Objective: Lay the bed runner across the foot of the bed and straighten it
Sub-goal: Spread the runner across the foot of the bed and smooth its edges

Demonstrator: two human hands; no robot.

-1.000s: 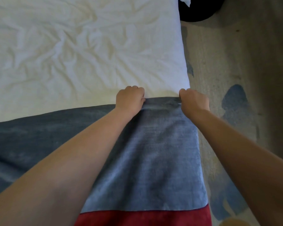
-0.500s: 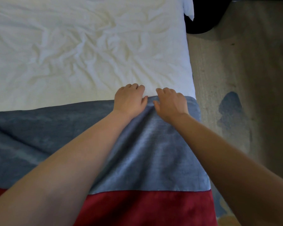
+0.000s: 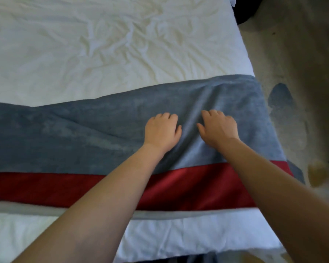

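The bed runner (image 3: 84,135) lies across the white bed (image 3: 103,54), with a blue-grey band farthest from me, a red band (image 3: 46,188) nearer and a pale strip at its near edge. My left hand (image 3: 161,132) rests palm down on the blue band with its fingers bent at the knuckles. Just to its right, my right hand (image 3: 218,128) presses flat on the same band, fingers spread. A raised fold (image 3: 198,103) runs between the two hands toward the far edge. The runner's right end (image 3: 262,118) hangs over the side of the bed.
The wrinkled white sheet covers the bed beyond the runner, and a smoother strip of it (image 3: 179,240) lies in front. To the right is beige carpet (image 3: 302,63) with dark blue patches (image 3: 279,95). A dark object (image 3: 243,14) stands at the bed's far right corner.
Both hands left the runner's far edge and drew back onto the middle of the blue band. The view pulled back, so the red band and near sheet show.
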